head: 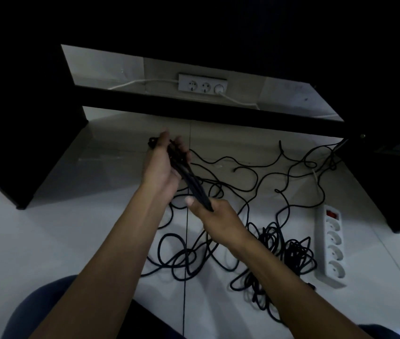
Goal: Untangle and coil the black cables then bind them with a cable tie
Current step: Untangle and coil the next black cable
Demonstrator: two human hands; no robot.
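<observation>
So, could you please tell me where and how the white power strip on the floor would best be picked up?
Probably grip the white power strip across its long narrow body, near the middle, coming from above with fingers on its two long sides. It lies flat on the floor, and tangled black cables crowd its left side, so lift it straight up.

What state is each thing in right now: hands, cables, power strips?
left hand: closed around the far end of the folded cable bundle.
right hand: gripping the bundle's near end.
folded cable bundle: several strands held taut between both hands, no tie visible.
loose black cables: tangled, spread over the floor.
floor power strip: lying flat, sockets empty.
wall power strip: one white plug inserted, two sockets free.
</observation>
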